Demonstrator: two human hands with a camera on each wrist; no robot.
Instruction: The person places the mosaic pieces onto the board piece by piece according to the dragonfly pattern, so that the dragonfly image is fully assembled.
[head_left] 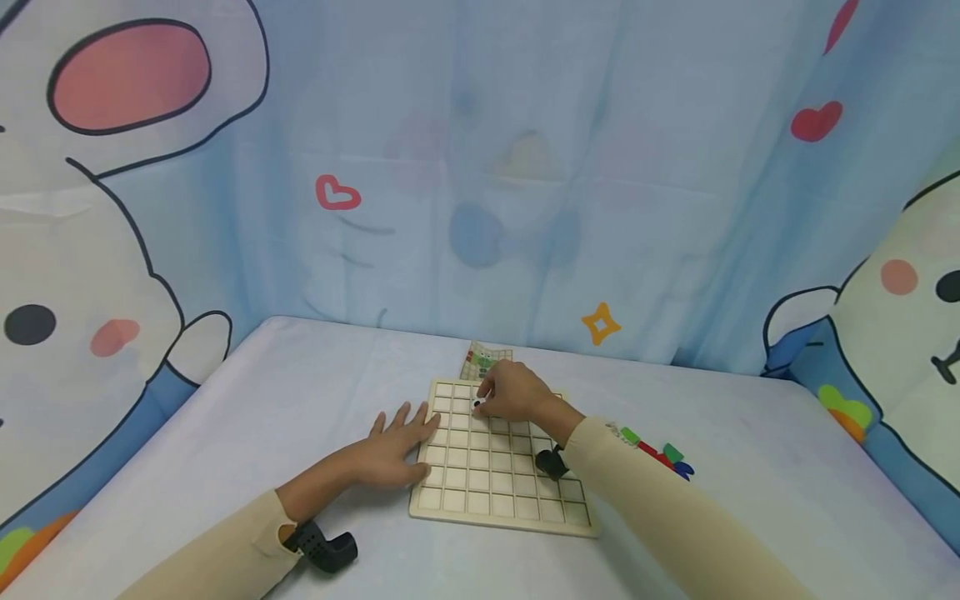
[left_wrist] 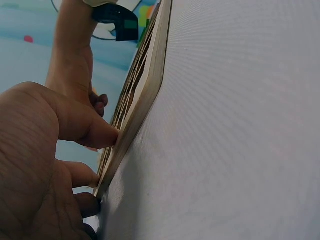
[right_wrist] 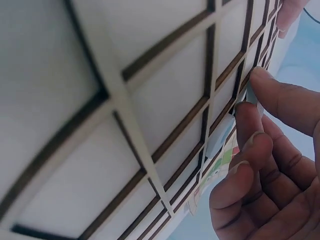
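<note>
A pale wooden board (head_left: 495, 483) divided into square cells lies on the white table. My left hand (head_left: 390, 454) rests at its left edge with the fingers spread; in the left wrist view the thumb (left_wrist: 95, 130) touches the board's side. Over the far rows, my right hand (head_left: 517, 392) pinches a small white piece (head_left: 477, 402) with a black dot, like an eye. The right wrist view shows this piece (right_wrist: 252, 95) between thumb and index finger, against the grid, mostly covered by the fingertips. Whether it sits inside a cell I cannot tell.
Behind the board lies a printed card (head_left: 480, 360) with a green picture on a grid. Right of the board, partly behind the right sleeve, are several coloured pieces: a red strip (head_left: 655, 454), a green piece (head_left: 672, 452) and a blue piece (head_left: 684, 469). A patterned curtain (head_left: 480, 167) hangs behind the table.
</note>
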